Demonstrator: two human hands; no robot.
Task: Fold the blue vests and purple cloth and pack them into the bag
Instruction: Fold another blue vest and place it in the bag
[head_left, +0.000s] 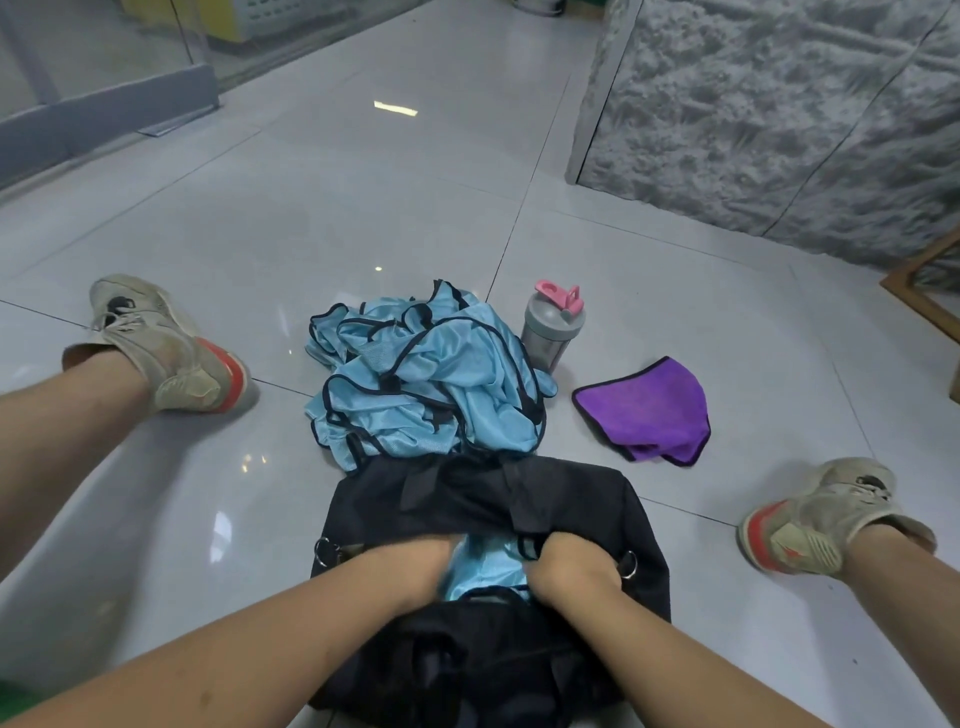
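Observation:
A black duffel bag lies open on the floor between my legs. Both my hands reach into its opening, my left hand and my right hand on either side of a light blue vest inside the bag. Their fingers are hidden in the bag and the fabric. A heap of crumpled blue vests with dark trim lies just beyond the bag. The purple cloth lies loosely folded on the floor to the right of the heap.
A grey shaker bottle with a pink lid stands behind the heap, right of it. My feet in worn shoes rest on the glossy tiles on both sides. A grey textured wall rises at the far right.

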